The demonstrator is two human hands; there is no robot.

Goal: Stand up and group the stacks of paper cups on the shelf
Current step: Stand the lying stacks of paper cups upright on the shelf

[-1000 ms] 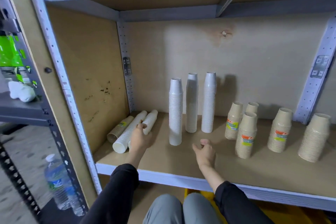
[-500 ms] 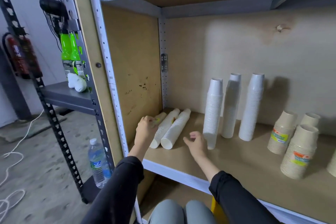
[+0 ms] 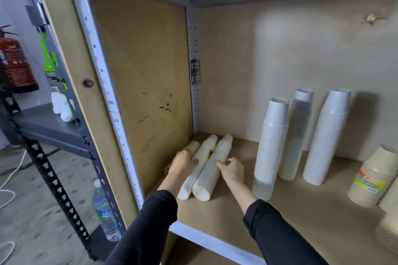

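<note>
At seven o'clock on the shelf [image 3: 226, 217] lie three cup stacks: a brown stack [image 3: 192, 147], a left white stack [image 3: 205, 147] and a right white stack [image 3: 210, 175]. Fingers of the left hand [image 3: 183, 164] curl over the left white stack, grasping it; fingers of the right hand [image 3: 232, 171] touch the right white stack, grip unclear. Better to lift at mid-length, squeezing lightly so cups stay nested, then stand it beside the standing stacks [image 3: 297, 135] at three o'clock. Each lying stack's long axis runs seven to one o'clock, wide end frontward.

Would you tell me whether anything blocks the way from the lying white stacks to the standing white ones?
Nothing visible does: only bare shelf lies between the lying stacks and the standing stacks.
</note>
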